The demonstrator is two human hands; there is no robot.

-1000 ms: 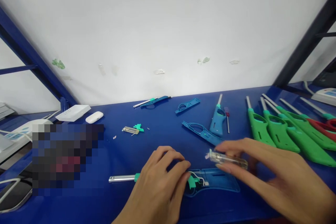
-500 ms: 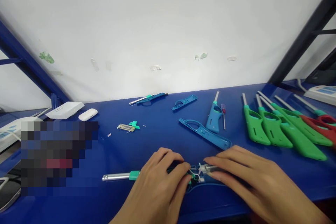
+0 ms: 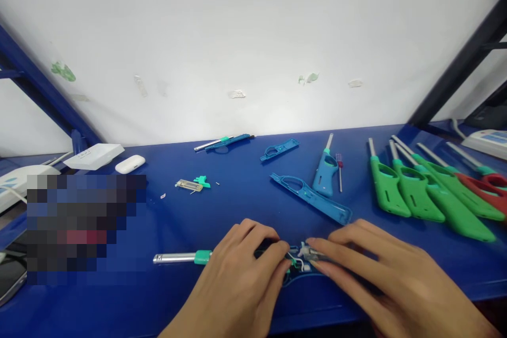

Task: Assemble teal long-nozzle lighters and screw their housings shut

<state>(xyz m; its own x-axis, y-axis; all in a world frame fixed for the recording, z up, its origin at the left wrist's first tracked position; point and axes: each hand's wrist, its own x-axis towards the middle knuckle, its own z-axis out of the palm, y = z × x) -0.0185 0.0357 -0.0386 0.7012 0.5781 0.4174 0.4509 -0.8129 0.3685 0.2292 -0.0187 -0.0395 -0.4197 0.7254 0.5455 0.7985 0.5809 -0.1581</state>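
An opened gas lighter lies across the table near its front edge, its metal barrel pointing left past a green collar. My left hand is closed over its middle, thumb and forefinger pinched at the small green and black parts inside. Thin white wire curls beside those fingertips. Between the thumb and fingers of my right hand is a clear fuel tank with a white valve end, held at the blue half-shell. Most of the tank is hidden by that hand.
Beyond my hands lie a loose blue half-shell, a smaller one, a blue lighter and a screwdriver. Several green lighters are at right. A clear tank, green piece and white case are left.
The camera view has shifted slightly. Both hands keep their grips, and the white valve end between my right fingers appears slightly turned.
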